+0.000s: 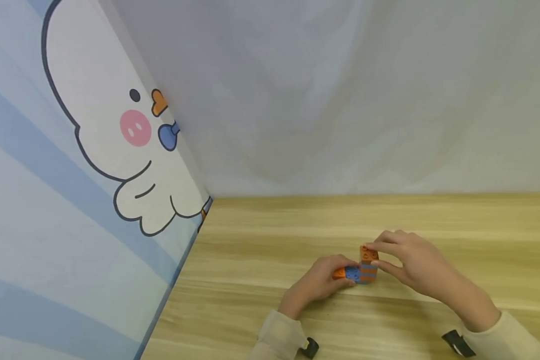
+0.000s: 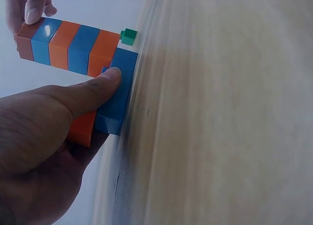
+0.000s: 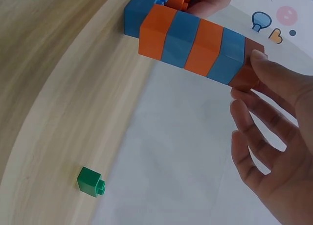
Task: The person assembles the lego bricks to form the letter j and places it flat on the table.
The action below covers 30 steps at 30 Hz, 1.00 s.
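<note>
A tower of alternating orange and blue toy building bricks [image 3: 190, 44] stands upright on one end of a blue base brick [image 2: 122, 85]. Its top is a reddish-brown brick [image 1: 369, 254] with studs upward, pinched between thumb and finger of my right hand [image 1: 416, 262]. The other right fingers are spread loosely, seen in the right wrist view. My left hand [image 1: 320, 278] grips the low end of the build, thumb on the blue base and around an orange brick [image 2: 83, 128] beside the tower. Part of that orange brick is hidden by the hand.
A single green brick [image 3: 89, 181] lies on the wooden table [image 1: 252, 235], apart from the build. Behind the table hangs a pale sheet [image 1: 342, 100]. On the left stands a blue-and-white panel [image 1: 94, 225] with a cartoon figure.
</note>
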Tool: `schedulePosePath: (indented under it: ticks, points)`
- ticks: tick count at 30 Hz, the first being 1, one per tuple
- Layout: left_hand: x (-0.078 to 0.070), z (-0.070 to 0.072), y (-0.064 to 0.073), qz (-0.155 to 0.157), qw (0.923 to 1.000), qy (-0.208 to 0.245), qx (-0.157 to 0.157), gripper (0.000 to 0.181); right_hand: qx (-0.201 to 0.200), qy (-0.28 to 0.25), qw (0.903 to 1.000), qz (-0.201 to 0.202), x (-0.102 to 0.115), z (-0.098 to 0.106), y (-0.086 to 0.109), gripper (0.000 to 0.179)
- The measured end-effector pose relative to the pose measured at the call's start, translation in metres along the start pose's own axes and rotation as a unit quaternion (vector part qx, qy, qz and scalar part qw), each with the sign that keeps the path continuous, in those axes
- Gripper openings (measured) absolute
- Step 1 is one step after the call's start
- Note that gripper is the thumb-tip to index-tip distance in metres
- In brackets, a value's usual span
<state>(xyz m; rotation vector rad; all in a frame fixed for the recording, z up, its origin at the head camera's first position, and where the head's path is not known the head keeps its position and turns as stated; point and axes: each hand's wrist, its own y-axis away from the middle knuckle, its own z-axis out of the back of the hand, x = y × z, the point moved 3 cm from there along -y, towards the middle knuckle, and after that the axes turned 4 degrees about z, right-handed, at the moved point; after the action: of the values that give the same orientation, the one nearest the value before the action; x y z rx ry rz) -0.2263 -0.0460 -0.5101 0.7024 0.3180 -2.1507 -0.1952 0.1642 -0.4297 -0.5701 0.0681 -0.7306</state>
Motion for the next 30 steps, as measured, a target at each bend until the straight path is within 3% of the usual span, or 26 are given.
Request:
schedulePosePath:
  ticks: [9,18,24,30]
  points:
    - [0.001,-0.003,0.001,0.003,1.0,0.003,0.008,0.044,-0.007,-0.037,0.9989,-0.03,0.002,-0.009,0.011,0.043]
    - [0.0,-0.001,0.001,-0.002,0.9999,0.016,0.006,0.051,-0.028,-0.067,0.9968,-0.034,0.006,-0.009,0.015,0.053]
    - [0.002,0.005,0.008,-0.01,0.9993,-0.027,-0.023,0.062,-0.038,-0.066,0.9957,-0.052,0.009,-0.011,0.022,0.05]
    - [0.002,0.015,0.022,0.003,0.9959,-0.063,-0.064,0.053,-0.07,-0.06,0.995,-0.038,0.011,-0.013,0.026,0.047]
